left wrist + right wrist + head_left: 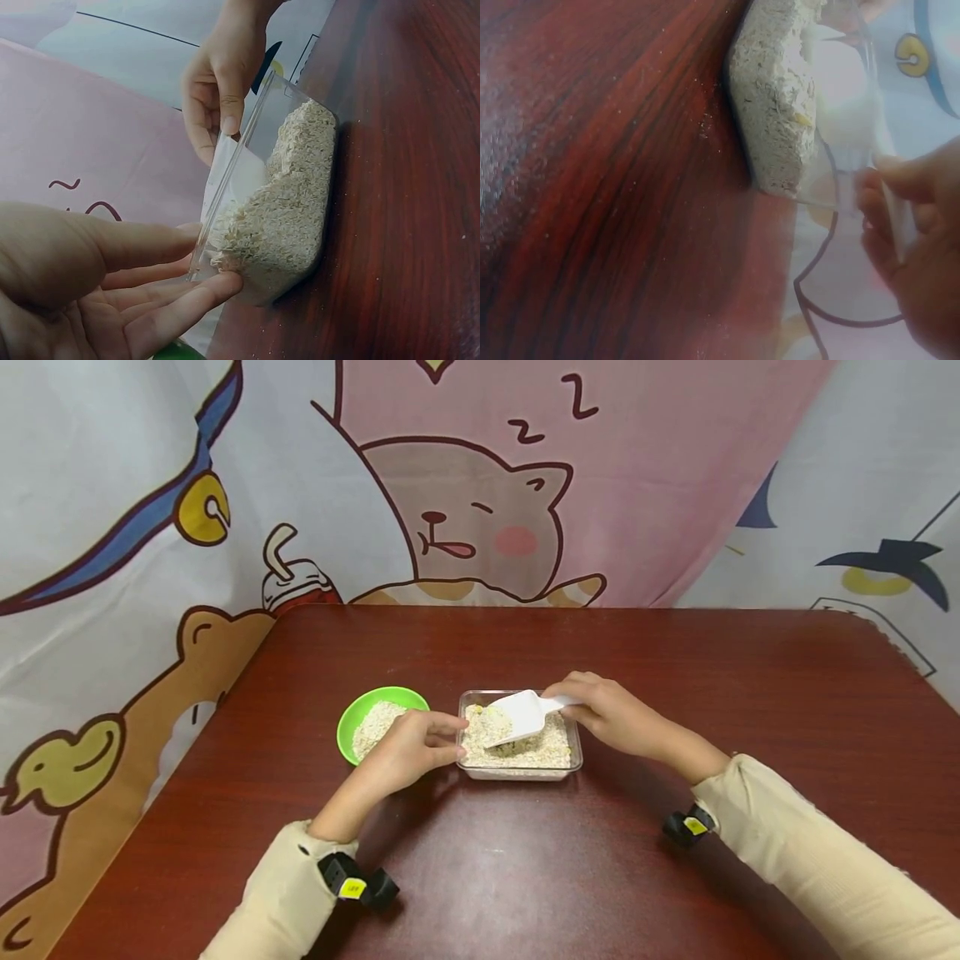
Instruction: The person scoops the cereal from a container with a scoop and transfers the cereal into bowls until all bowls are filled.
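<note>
A clear rectangular container (519, 772) full of pale flakes resembling oats (289, 202) stands on the table. My right hand (611, 714) grips the handle of a white scoop (525, 710) at the container's right side. The scoop's blade tilts down to the left, its front edge among the flakes. My left hand (408, 747) touches the container's left end with thumb and fingers extended, at the rim and outer wall in the left wrist view. Beside that hand sits a green bowl (347, 731) holding similar flakes, partly hidden by the hand.
The dark red-brown wooden table (480, 868) extends around the container and bowl. Behind it hangs a cartoon-printed cloth (480, 510). A few tiny crumbs lie on the wood near the container in the right wrist view.
</note>
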`<state>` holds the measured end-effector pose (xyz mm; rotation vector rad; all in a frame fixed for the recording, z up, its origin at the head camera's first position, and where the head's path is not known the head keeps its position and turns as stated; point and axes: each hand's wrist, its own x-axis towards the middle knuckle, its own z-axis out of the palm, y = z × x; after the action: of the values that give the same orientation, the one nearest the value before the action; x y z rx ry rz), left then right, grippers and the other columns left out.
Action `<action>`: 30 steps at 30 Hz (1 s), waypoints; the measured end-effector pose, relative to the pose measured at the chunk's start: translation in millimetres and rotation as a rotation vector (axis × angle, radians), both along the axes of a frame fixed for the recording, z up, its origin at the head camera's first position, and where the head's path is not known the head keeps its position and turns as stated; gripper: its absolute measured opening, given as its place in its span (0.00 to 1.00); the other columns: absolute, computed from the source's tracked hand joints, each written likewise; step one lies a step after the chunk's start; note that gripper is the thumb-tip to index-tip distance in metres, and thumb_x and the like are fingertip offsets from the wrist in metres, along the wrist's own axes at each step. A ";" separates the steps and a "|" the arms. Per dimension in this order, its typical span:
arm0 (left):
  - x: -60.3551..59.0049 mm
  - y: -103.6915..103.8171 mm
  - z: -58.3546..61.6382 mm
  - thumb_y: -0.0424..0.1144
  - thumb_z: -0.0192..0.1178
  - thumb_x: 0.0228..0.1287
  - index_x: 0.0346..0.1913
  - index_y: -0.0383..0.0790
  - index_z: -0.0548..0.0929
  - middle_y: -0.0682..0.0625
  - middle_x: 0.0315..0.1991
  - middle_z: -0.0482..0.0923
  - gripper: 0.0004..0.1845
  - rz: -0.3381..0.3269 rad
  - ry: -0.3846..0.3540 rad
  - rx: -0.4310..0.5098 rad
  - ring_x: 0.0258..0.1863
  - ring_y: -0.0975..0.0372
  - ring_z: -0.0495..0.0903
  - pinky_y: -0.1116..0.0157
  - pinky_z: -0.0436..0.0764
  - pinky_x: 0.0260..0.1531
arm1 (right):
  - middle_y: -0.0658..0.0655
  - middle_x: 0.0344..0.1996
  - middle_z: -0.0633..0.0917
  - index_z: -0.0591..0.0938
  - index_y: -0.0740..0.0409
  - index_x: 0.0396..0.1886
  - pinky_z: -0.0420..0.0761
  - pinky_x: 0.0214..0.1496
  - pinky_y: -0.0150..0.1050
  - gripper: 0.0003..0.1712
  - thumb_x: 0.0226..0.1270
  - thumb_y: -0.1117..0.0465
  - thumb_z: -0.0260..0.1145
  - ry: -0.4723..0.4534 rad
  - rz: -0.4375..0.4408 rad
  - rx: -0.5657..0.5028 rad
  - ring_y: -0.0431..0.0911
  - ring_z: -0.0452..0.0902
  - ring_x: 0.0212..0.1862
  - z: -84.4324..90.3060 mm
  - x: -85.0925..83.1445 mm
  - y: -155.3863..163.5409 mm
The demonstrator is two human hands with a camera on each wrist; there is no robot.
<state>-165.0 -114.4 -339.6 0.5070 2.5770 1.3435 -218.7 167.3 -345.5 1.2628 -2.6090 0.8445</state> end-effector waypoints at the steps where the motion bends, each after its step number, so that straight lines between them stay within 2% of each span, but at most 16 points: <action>1: 0.2 -0.4 0.0 0.29 0.63 0.55 0.51 0.28 0.78 0.38 0.46 0.79 0.19 -0.002 -0.001 0.005 0.40 0.53 0.81 0.64 0.79 0.37 | 0.52 0.38 0.80 0.79 0.61 0.48 0.72 0.43 0.43 0.18 0.57 0.75 0.62 0.004 -0.001 -0.008 0.44 0.72 0.42 0.5 0.2 0.5; 11: 1.7 -7.2 0.6 0.29 0.63 0.55 0.48 0.28 0.79 0.39 0.38 0.81 0.17 -0.028 0.041 0.034 0.37 0.54 0.82 0.63 0.78 0.39 | 0.53 0.39 0.80 0.79 0.62 0.48 0.72 0.41 0.41 0.18 0.57 0.76 0.62 0.036 -0.018 -0.090 0.43 0.72 0.41 6.4 -0.1 2.2; 16: 4.1 -12.9 4.5 0.29 0.63 0.55 0.48 0.29 0.80 0.42 0.37 0.82 0.16 -0.019 0.045 0.039 0.37 0.56 0.81 0.62 0.78 0.39 | 0.53 0.40 0.80 0.79 0.63 0.48 0.72 0.42 0.39 0.17 0.58 0.75 0.61 0.035 -0.012 -0.121 0.43 0.73 0.43 9.0 -0.6 -0.9; 22: 5.9 -19.8 10.0 0.31 0.63 0.55 0.48 0.32 0.80 0.44 0.35 0.82 0.16 0.012 0.063 0.035 0.35 0.57 0.82 0.63 0.78 0.38 | 0.53 0.41 0.79 0.78 0.63 0.50 0.71 0.40 0.38 0.17 0.60 0.74 0.60 0.039 0.003 -0.140 0.42 0.72 0.40 16.1 -0.2 -8.0; 30: 8.6 -39.9 18.2 0.31 0.62 0.56 0.48 0.29 0.79 0.42 0.35 0.82 0.16 0.036 0.084 0.062 0.35 0.56 0.82 0.63 0.78 0.36 | 0.52 0.43 0.79 0.78 0.62 0.51 0.72 0.44 0.39 0.16 0.62 0.72 0.59 0.012 0.030 -0.168 0.42 0.72 0.44 26.2 -0.6 -21.4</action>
<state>-156.4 -154.3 -321.4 0.5412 2.6294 1.4480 -219.3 145.9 -319.3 1.2593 -2.4559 1.0332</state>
